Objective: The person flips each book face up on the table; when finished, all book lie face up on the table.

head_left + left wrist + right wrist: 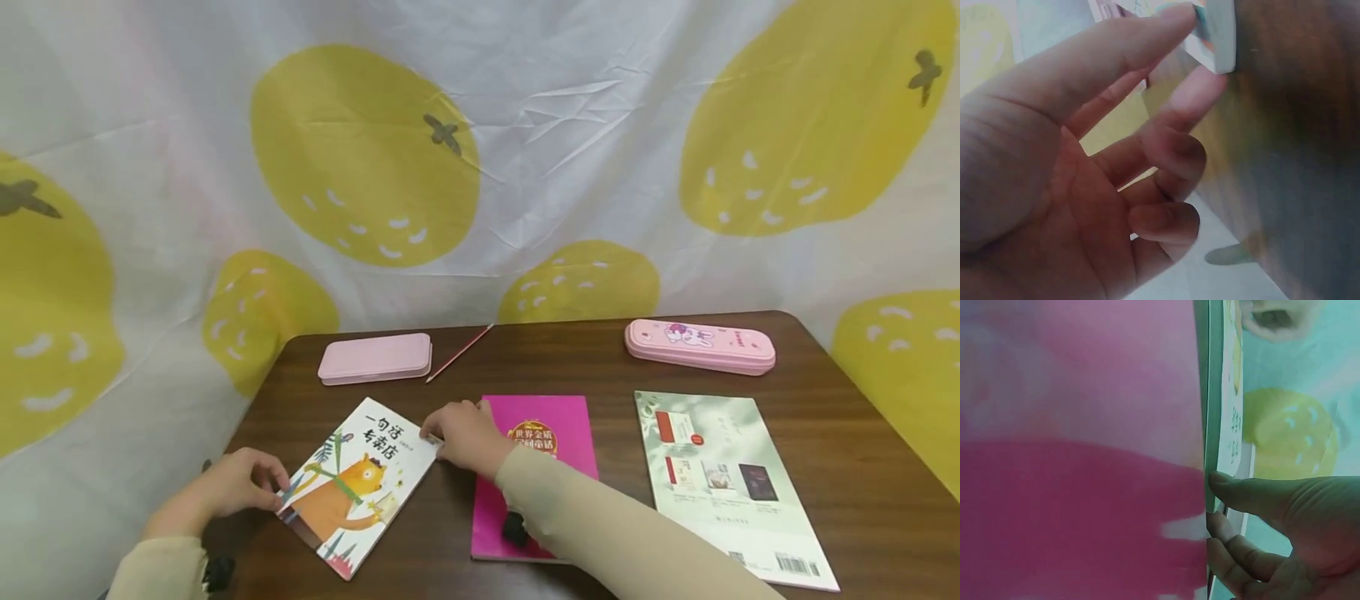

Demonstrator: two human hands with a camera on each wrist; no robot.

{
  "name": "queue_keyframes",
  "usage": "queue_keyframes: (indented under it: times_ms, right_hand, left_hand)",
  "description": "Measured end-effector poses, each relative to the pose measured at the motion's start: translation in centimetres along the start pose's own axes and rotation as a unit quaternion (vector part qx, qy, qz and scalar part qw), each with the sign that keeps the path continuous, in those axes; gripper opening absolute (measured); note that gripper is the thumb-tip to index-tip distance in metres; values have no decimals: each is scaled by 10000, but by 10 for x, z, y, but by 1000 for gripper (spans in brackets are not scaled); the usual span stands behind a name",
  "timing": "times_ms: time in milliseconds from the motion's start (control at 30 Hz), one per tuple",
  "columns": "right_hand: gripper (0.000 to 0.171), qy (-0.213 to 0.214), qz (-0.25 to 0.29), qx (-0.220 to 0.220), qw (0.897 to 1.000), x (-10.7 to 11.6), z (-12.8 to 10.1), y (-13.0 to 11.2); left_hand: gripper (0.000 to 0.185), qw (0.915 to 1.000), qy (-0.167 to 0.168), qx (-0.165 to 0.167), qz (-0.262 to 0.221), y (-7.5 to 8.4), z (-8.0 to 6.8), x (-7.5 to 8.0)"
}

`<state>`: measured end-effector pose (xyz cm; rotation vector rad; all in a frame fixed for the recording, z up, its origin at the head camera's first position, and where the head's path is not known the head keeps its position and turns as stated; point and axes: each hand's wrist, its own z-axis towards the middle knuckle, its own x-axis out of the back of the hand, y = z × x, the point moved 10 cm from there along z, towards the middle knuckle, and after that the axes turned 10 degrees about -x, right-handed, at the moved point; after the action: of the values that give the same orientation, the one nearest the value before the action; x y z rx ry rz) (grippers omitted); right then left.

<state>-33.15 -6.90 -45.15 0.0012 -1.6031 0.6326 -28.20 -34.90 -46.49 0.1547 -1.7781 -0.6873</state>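
Both hands pinch opposite corners of the bear picture book [356,483]: left hand [236,483], right hand [467,435]; thin, light, floppy, best held at edges

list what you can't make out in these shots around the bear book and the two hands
- Bear book, left wrist view: only one corner shows; the left hand fills the frame.
- Magenta book, head view: lower cover hidden by the right sleeve; right wrist view shows only a pink blur.
- Right hand, head view: fingertips at the bear book's corner are tucked out of sight.
- Green book, head view: cover print too small to read.
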Motion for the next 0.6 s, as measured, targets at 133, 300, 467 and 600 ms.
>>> queue_keyframes:
  times_ms: [133, 300, 467, 600]
  right_hand:
    - [31, 1, 22, -2, 10000, 0, 7, 4]
    - [31, 125, -7, -90, 9999, 0, 15, 10]
    - [32, 191, 105, -226, 9995, 0, 23, 12]
    - [34, 34, 355, -184, 9992, -2, 29, 8]
  left_hand:
    - [24, 9995, -94, -164, -242, 5, -7, -6]
    - [34, 9989, -198, 11, -428, 11, -14, -16]
    - [37, 9985, -245, 301, -379, 15, -18, -24]
    - [36, 9973, -394, 465, -418, 17, -22, -30]
